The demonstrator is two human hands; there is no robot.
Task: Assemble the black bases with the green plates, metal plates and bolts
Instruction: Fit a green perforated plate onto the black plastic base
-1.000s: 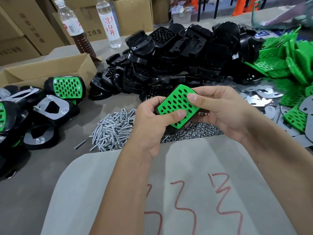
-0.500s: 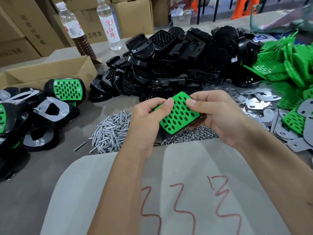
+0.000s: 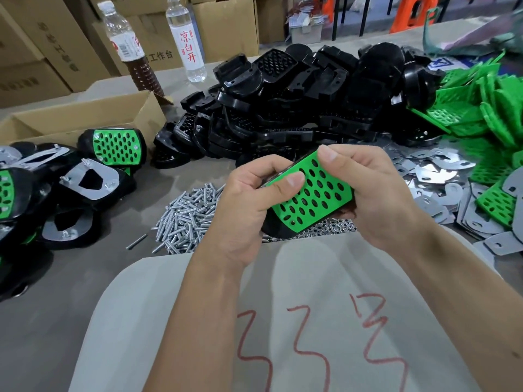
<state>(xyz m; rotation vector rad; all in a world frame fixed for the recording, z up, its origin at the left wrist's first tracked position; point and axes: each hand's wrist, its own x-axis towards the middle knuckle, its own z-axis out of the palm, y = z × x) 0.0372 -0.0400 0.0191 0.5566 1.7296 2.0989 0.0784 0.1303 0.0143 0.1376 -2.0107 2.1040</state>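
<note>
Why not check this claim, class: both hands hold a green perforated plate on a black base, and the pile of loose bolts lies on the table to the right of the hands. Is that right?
One detail is wrong. The head view shows the pile of loose bolts on the table to the left of the hands, not the right. The left hand and right hand do hold the green perforated plate on the black base.
</note>
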